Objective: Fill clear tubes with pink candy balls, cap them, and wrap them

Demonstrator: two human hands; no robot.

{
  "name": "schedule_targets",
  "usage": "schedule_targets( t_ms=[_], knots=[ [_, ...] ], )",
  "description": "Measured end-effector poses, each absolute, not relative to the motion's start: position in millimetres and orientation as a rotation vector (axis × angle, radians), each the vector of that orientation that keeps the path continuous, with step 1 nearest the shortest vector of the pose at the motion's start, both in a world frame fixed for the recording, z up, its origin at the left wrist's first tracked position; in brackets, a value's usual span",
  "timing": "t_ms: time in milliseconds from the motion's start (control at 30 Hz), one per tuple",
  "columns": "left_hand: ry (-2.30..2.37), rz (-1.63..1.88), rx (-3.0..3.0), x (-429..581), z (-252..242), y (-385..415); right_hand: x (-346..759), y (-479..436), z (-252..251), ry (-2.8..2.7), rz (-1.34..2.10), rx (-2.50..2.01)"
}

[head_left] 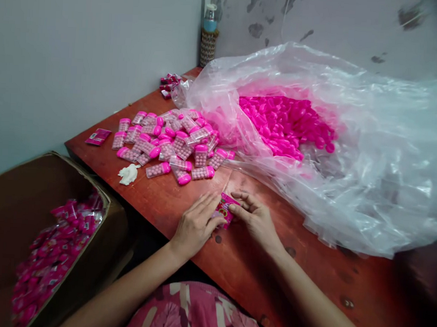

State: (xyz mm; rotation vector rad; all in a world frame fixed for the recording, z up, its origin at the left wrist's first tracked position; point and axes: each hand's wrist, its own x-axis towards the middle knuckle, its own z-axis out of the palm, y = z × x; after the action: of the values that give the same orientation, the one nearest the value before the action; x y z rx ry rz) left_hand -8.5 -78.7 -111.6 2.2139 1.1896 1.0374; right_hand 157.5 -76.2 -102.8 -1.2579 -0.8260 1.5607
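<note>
In the head view, a small pink printed wrapper (225, 205) is between my two hands, low over the red-brown table (187, 206). My left hand (196, 226) is closed on its left side, fingers together and thumb against it. At its right edge my right hand (254, 216) pinches it between thumb and fingers. Whether anything lies inside or under the wrapper is hidden. Just beyond my hands is a loose heap of clear candy containers (182, 148) with pink caps and pale pink balls inside.
A big clear plastic bag (367, 191) spreads over the right, holding many bright pink caps (279, 123). Left of the table, a cardboard box (116, 221) contains pink wrapped packs (60, 248). A flat pink packet (98, 136), crumpled white tissue (128, 174) and a bottle (210, 19) are also there.
</note>
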Motion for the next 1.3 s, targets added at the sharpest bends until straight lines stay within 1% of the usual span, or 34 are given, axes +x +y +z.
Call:
schedule_targets(
  t_ms=[100,200,267,333,400,433,533,667,733,800,933,1000,1067,1200,1233,1300],
  knots=[
    [1.25,0.92,1.749,-13.4,-100.7,-79.1,153.2,-71.8,-97.0,-0.768,1.599,-1.255],
    [1.133,0.733,1.28,-17.6,-96.1,-76.8,150.3,-70.1,-93.4,-0.825,1.597,-1.279],
    [1.108,0.727,1.052,-19.7,-96.3,-74.7,151.0,-69.0,-96.3,-0.917,1.516,-1.335],
    [1.153,0.766,0.884,-21.9,-97.4,-73.1,153.9,-67.7,-102.7,-1.091,1.338,-1.437],
    [1.192,0.779,0.786,-24.0,-98.4,-72.2,156.8,-66.6,-108.8,-1.281,1.165,-1.504],
    [1.202,0.784,0.76,-24.6,-98.7,-72.1,157.5,-66.2,-110.5,-1.337,1.131,-1.504],
    [1.204,0.829,0.73,-23.7,-98.5,-72.6,155.2,-65.6,-108.2,-1.274,1.241,-1.425],
    [1.113,0.734,0.821,-17.7,-98.1,-74.1,148.7,-65.2,-99.0,-1.109,1.421,-1.336],
    [1.123,0.724,0.845,-16.2,-98.0,-74.0,148.8,-65.5,-99.9,-1.116,1.428,-1.345],
    [1.165,0.763,0.826,-17.6,-97.7,-72.7,152.5,-65.9,-105.4,-1.246,1.26,-1.444],
    [1.208,0.791,0.797,-24.5,-96.2,-69.8,163.8,-65.9,-117.0,-1.781,0.618,-1.621],
    [1.213,0.778,0.799,-25.5,-96.4,-69.6,166.7,-66.0,-116.3,-1.864,0.498,-1.585],
    [1.214,0.757,0.804,-22.7,-97.7,-69.7,166.3,-66.8,-110.1,-1.706,0.637,-1.52],
    [1.202,0.72,0.821,-9.0,-99.6,-68.2,158.0,-69.9,-94.2,-1.277,1.306,-1.285],
    [1.204,0.714,0.836,-6.9,-98.2,-68.8,156.0,-70.6,-92.0,-1.209,1.428,-1.244],
    [1.256,0.722,0.923,-9.8,-92.4,-74.7,154.3,-71.2,-90.9,-1.1,1.505,-1.25]
  ],
)
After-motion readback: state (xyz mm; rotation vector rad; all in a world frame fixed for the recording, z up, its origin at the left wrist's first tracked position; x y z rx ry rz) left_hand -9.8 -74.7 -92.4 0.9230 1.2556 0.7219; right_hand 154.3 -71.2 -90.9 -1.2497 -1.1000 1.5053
